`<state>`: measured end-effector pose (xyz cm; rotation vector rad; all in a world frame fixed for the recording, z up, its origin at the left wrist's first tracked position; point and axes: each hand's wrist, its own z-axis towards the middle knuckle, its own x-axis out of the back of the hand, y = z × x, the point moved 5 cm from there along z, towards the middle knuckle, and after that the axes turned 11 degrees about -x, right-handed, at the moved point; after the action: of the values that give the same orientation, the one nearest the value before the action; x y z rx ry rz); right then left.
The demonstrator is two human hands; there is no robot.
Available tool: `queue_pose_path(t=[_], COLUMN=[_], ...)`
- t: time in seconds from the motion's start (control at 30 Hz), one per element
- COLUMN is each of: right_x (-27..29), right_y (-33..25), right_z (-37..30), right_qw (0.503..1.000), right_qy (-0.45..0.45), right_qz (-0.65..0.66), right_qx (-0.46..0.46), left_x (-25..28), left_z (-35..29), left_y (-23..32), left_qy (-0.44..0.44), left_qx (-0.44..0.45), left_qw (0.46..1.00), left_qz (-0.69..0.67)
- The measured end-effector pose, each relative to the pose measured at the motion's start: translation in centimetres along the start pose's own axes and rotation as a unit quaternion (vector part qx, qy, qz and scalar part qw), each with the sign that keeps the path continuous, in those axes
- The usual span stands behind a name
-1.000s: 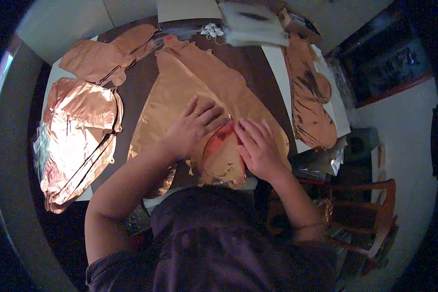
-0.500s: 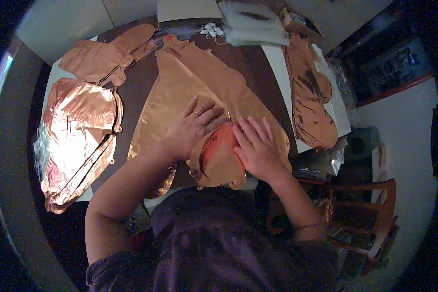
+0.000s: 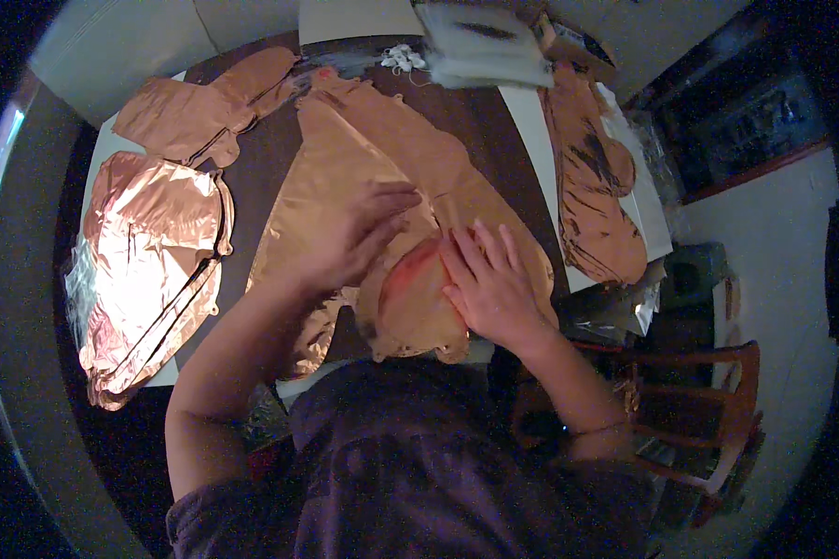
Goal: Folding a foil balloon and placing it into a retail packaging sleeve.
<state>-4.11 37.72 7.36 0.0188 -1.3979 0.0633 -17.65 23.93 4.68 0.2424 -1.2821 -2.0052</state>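
A large flat copper-coloured foil balloon [image 3: 345, 186] lies across the middle of the dark table, with small tabs along its edge. Its near end is a rounded flap [image 3: 419, 307] with a reddish sheen, close to my body. My right hand [image 3: 496, 291] rests on the right side of this flap, fingers stretched out and flat. To the left, my left hand [image 3: 364, 238] is over the foil with its fingers extended toward the right, slightly blurred. Whether its fingertips touch the foil I cannot tell. Neither hand grips anything.
More foil balloons lie around: a shiny one [image 3: 154, 252] and a duller one [image 3: 177, 116] at left, another [image 3: 587, 177] at right. Farther back are a white string bundle [image 3: 403, 59], clear plastic bags [image 3: 485, 47] and a box [image 3: 576, 42]. A wooden chair [image 3: 690, 401] stands at lower right.
My left hand has drawn slightly left and its fingers now point more to the right, uncovering foil between the hands. The right hand has barely moved, still flat on the flap.
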Motion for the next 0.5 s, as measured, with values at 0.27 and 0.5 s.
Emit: queue_pose_path(t=[0.27, 0.5], right_x=[-0.2, -0.2], right_y=[0.3, 0.5], right_z=[0.0, -1.0], right_qw=[1.0, 1.0], right_qy=[-0.015, 0.011], right_qz=[-0.015, 0.001], right_qx=[-0.021, -0.017], left_x=[-5.6, -4.7], left_z=[0.4, -0.3], left_y=[3.8, 3.0], left_qy=[-0.239, -0.219], left_qx=[-0.153, -0.113], left_qw=[0.85, 0.879], left_qz=[0.444, 0.408])
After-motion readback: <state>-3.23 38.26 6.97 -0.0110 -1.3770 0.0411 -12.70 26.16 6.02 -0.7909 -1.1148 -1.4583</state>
